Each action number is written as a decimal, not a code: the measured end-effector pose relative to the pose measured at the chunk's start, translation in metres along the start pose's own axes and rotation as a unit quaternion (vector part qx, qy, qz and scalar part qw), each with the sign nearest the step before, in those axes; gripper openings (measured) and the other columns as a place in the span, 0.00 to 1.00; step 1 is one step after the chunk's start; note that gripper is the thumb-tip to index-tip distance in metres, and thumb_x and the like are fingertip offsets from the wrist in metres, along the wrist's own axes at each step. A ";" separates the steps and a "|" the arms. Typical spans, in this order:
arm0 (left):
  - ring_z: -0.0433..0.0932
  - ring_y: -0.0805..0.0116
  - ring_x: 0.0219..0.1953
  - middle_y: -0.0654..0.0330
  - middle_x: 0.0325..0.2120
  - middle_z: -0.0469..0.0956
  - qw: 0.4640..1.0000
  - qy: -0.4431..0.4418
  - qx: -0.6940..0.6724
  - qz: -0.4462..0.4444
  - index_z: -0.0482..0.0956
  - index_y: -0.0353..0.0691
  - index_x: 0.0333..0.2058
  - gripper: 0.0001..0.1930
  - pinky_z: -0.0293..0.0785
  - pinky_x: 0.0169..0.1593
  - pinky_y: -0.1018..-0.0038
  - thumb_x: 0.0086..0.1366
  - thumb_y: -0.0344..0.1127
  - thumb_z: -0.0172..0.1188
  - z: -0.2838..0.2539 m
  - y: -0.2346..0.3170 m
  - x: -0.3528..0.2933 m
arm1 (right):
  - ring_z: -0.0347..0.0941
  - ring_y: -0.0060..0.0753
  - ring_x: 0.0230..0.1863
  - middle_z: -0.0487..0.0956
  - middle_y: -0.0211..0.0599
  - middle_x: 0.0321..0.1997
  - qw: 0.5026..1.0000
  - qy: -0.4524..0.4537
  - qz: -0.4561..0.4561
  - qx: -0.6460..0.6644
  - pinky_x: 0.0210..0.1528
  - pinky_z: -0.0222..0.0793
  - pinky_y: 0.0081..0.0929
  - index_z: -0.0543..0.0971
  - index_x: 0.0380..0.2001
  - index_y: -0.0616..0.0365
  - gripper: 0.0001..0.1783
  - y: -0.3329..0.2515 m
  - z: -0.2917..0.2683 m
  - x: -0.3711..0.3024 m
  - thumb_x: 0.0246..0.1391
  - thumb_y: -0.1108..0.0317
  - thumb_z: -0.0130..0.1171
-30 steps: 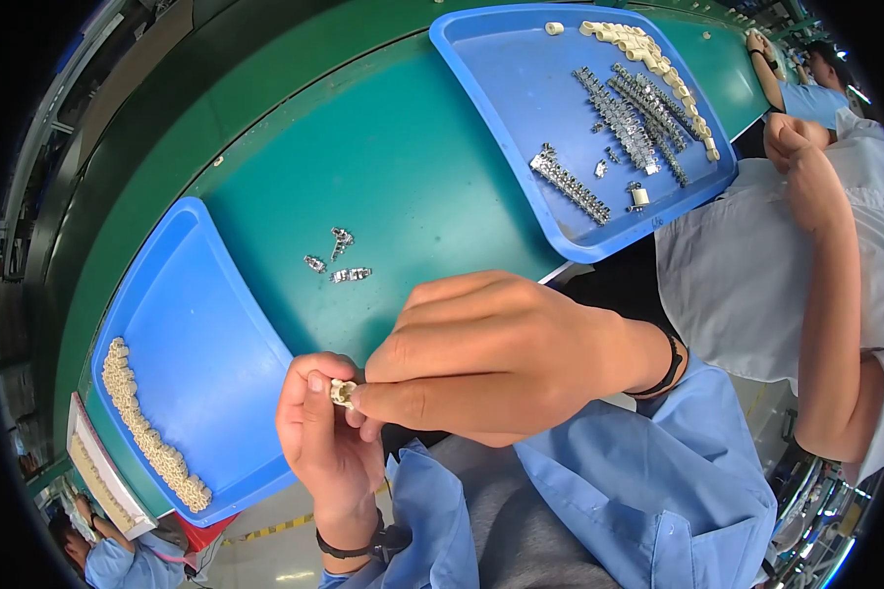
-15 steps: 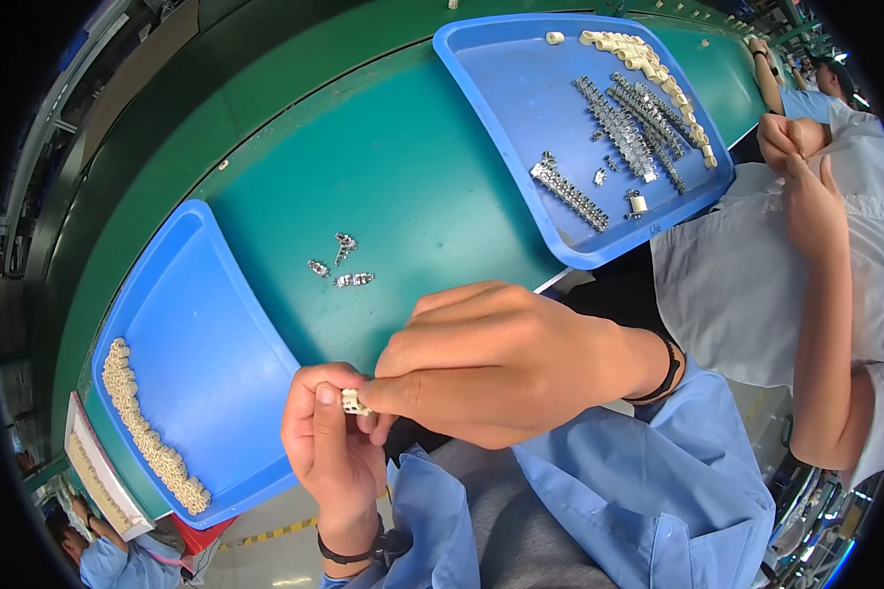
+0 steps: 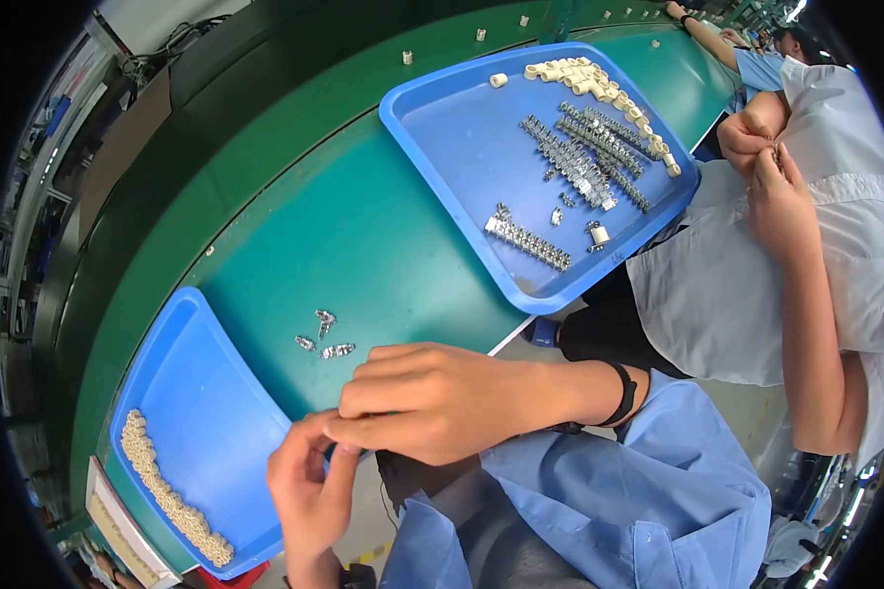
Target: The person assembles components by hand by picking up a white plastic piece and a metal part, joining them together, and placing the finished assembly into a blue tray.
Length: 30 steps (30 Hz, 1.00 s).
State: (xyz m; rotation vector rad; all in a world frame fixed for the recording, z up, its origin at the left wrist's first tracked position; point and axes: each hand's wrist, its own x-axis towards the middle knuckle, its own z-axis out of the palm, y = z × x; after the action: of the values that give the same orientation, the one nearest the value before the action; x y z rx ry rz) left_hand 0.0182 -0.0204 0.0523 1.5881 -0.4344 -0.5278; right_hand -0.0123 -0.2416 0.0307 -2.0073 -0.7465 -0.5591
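My left hand (image 3: 309, 481) is closed in a pinch, its thumb and fingertips meeting those of my right hand (image 3: 422, 404). The small cream part seen there half a second ago is now hidden by the fingers. My right hand comes over from the right with its fingers curled and pressed together; I cannot make out what lies within them. Just beyond the hands, several small shiny metal pieces (image 3: 338, 350) lie on the green table surface (image 3: 383, 245). Left of my hands is a blue tray (image 3: 201, 378) with a row of cream parts (image 3: 172, 496) along its outer side.
Beyond, a larger blue tray (image 3: 442, 177) holds strips of metal pieces (image 3: 565, 157) and a curved row of cream cylinders (image 3: 614, 95). A co-worker's hands (image 3: 771, 167) are at work on the right. Small white parts (image 3: 408, 58) stand on the dark green far strip.
The view has shifted, so the trays and table sit lower. My right hand's fingers have closed over the cream part, hiding it. Both hands remain together.
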 end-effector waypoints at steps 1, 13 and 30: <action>0.81 0.71 0.44 0.56 0.42 0.81 0.999 -0.015 0.045 -0.007 0.77 0.28 0.50 0.09 0.76 0.49 0.76 0.73 0.23 0.58 -0.005 0.004 0.012 | 0.78 0.37 0.37 0.77 0.32 0.36 0.999 0.009 0.028 -0.012 0.42 0.74 0.36 0.81 0.49 0.58 0.18 0.006 -0.003 -0.001 0.54 0.73 0.65; 0.73 0.76 0.32 0.64 0.30 0.81 0.929 0.018 0.308 0.206 0.83 0.34 0.41 0.10 0.73 0.39 0.75 0.65 0.32 0.68 -0.012 -0.012 0.371 | 0.71 0.45 0.62 0.77 0.45 0.56 0.976 -0.005 0.096 -0.194 0.58 0.67 0.44 0.82 0.54 0.56 0.22 0.063 0.044 -0.004 0.54 0.69 0.64; 0.80 0.48 0.53 0.49 0.49 0.80 0.889 0.108 0.334 0.294 0.74 0.33 0.61 0.34 0.73 0.64 0.59 0.61 0.46 0.70 -0.003 -0.009 0.360 | 0.77 0.43 0.45 0.81 0.37 0.42 0.977 0.047 0.132 -0.160 0.49 0.68 0.41 0.84 0.33 0.58 0.09 0.072 0.041 -0.001 0.45 0.78 0.67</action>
State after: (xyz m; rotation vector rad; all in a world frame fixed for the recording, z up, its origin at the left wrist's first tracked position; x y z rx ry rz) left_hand 0.3149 -0.2217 0.0162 2.0110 -0.9554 0.3079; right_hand 0.0413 -0.2367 -0.0328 -2.3118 -0.3386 -0.6412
